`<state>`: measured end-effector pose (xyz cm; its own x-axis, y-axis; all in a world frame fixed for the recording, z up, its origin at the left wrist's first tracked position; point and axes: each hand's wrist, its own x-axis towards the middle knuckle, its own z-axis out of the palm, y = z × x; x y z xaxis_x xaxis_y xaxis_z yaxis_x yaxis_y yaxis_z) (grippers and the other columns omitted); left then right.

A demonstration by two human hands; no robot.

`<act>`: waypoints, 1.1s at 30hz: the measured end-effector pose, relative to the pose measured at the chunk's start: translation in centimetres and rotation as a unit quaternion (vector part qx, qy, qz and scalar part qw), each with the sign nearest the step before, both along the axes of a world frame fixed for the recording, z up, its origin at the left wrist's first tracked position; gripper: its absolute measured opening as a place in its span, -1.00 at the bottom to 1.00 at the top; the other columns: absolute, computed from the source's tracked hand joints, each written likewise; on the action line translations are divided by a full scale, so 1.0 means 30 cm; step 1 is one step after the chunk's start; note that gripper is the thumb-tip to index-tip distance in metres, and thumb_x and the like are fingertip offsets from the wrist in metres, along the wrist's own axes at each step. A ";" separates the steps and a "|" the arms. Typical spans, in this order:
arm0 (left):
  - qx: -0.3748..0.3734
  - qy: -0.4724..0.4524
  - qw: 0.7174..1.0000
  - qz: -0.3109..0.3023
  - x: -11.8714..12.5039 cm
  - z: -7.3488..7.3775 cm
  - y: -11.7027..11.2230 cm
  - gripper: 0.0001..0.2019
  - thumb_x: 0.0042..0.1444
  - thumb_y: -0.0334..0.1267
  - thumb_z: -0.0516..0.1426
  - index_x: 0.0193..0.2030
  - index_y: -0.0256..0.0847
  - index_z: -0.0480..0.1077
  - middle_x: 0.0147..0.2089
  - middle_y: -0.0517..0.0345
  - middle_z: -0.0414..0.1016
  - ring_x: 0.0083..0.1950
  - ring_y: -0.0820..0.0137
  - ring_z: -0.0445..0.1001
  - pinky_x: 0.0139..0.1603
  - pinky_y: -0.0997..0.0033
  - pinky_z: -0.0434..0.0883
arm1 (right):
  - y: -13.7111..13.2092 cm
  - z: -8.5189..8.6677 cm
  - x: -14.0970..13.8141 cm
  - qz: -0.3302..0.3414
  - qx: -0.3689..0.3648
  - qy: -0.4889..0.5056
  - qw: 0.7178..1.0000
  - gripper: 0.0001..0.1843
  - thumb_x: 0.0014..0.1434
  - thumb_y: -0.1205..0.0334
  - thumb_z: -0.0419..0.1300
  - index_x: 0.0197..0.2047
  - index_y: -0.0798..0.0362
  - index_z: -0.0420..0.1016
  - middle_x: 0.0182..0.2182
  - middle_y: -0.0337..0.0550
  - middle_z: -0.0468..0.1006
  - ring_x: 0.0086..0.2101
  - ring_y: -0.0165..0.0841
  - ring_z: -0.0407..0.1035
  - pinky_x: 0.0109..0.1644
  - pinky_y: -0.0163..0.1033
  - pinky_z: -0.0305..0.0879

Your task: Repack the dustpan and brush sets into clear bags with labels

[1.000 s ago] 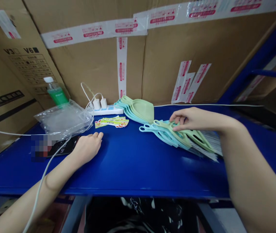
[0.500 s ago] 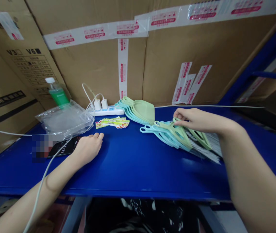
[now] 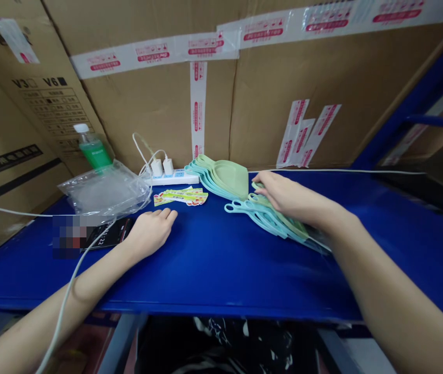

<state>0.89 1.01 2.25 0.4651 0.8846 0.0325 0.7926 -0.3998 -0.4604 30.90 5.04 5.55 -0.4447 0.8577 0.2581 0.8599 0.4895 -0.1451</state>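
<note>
"Since you're placing everything by the dustpan stack, what's biggest around it?"

"Cardboard wall behind it, taped in red and white, then the blue table under it. Neither has changed."

"And on the table?"

"The brush pile, teal and pale green, just to the stack's near right. Then a clear plastic bag, well to its left."

"What about the hands?"

"Right hand is just right of the stack, fingers closed on the handle end of a green brush; the rest of that brush is hidden beneath the hand. A second ago the hand was farther from the stack, and bristles showed past the pile; the arm covers most of them now."

"The other one?"

"Left hand lies palm down, left of the stack and nearer the person, fingers loosely curled. I can't tell whether it holds anything. It has slid slightly towards the stack."

"Smaller things?"

"Bottle far left of the stack, power strip just left, phone by the left wrist, its last digits now 22 instead of 21. Printed labels lie left of the stack, unmoved."
</note>
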 end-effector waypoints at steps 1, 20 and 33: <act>0.009 -0.001 1.000 -0.021 0.013 0.004 0.007 -0.78 0.22 -0.46 -0.05 -0.12 -0.27 0.39 -0.26 -0.01 0.51 -0.23 0.23 0.55 -0.27 0.34 0.42 | -0.003 -0.006 -0.013 0.006 0.013 0.000 1.000 -0.81 0.26 0.29 -0.06 -0.16 0.07 0.35 -0.18 0.10 0.54 -0.19 -0.14 0.46 -0.18 -0.09 0.37; 0.080 -0.085 0.967 -0.226 0.329 0.059 0.340 -0.79 0.28 -0.40 0.02 -0.25 -0.25 0.48 -0.31 0.07 0.52 -0.15 0.30 0.47 -0.14 0.33 0.29 | -0.004 -0.071 -0.086 0.139 0.196 -0.049 0.970 -0.77 0.35 0.31 -0.05 -0.18 0.16 0.41 -0.27 0.07 0.52 -0.24 -0.16 0.41 -0.16 -0.14 0.32; 0.115 -0.029 0.962 -0.246 0.294 0.106 0.273 -0.74 0.31 -0.46 -0.09 -0.15 -0.30 0.43 -0.25 -0.01 0.48 -0.16 0.28 0.46 -0.14 0.32 0.28 | -0.006 -0.061 -0.082 0.126 0.219 -0.038 0.967 -0.75 0.36 0.32 -0.07 -0.18 0.15 0.43 -0.28 0.07 0.52 -0.27 -0.16 0.38 -0.20 -0.14 0.30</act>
<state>9.70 9.19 5.42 0.8177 0.5236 0.2392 0.5599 -0.6269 -0.5418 28.43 4.84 3.71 -0.6577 0.5353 0.5300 0.7049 0.6855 0.1824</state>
